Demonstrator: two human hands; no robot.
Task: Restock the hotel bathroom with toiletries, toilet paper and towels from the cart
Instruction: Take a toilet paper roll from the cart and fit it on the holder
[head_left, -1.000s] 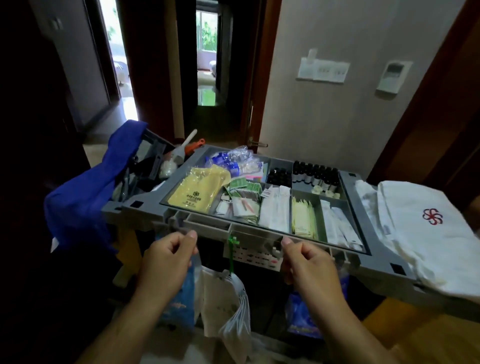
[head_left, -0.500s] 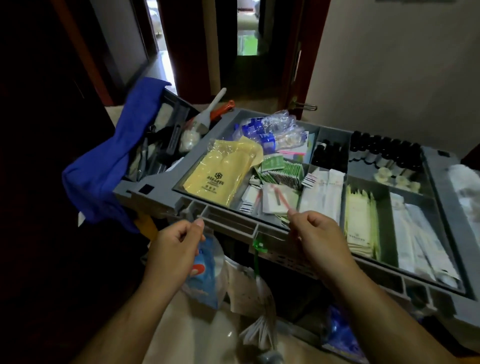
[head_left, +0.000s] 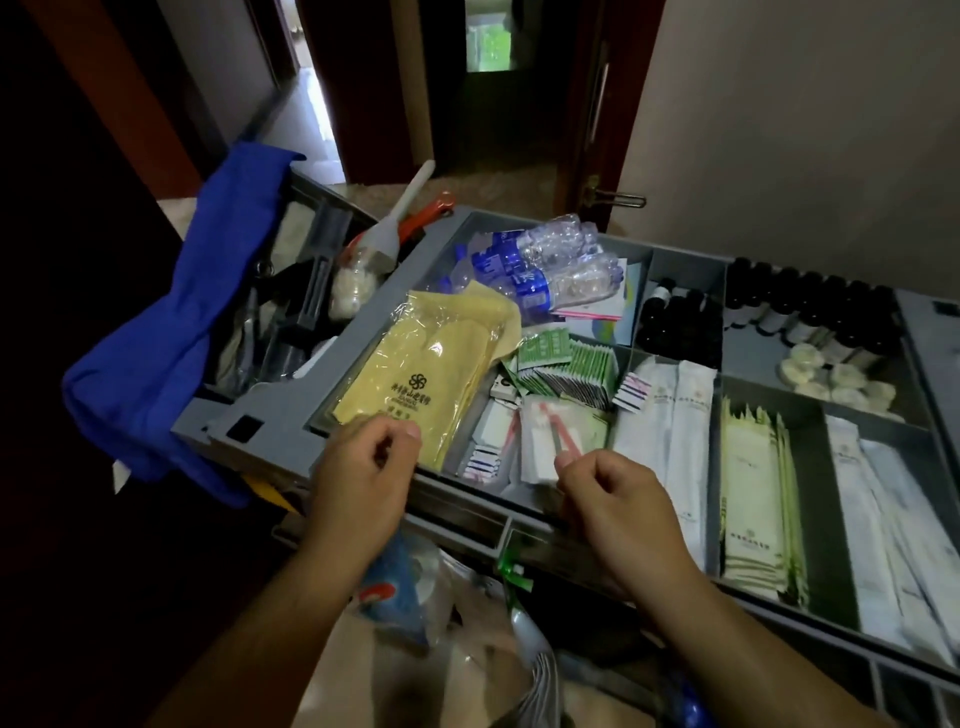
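Note:
The grey cart tray lies below me, split into compartments of toiletries. My left hand is curled at its near rim, fingertips over the bottom edge of a yellow wrapped packet, holding nothing. My right hand is curled too, its index fingertip on the near edge of a white sachet with red stripes; whether it grips the sachet is unclear. Green sachets, long white packets, green-and-white packets and small dark bottles fill the other compartments.
Water bottles lie at the tray's back left. A blue cloth hangs over the cart's left bin. Plastic bags hang under the tray's near rim. A door with a handle and a beige wall stand behind the cart.
My view has come closer and tipped down onto the tray. Both hands have left the cart's near handle and moved forward over the tray's near edge.

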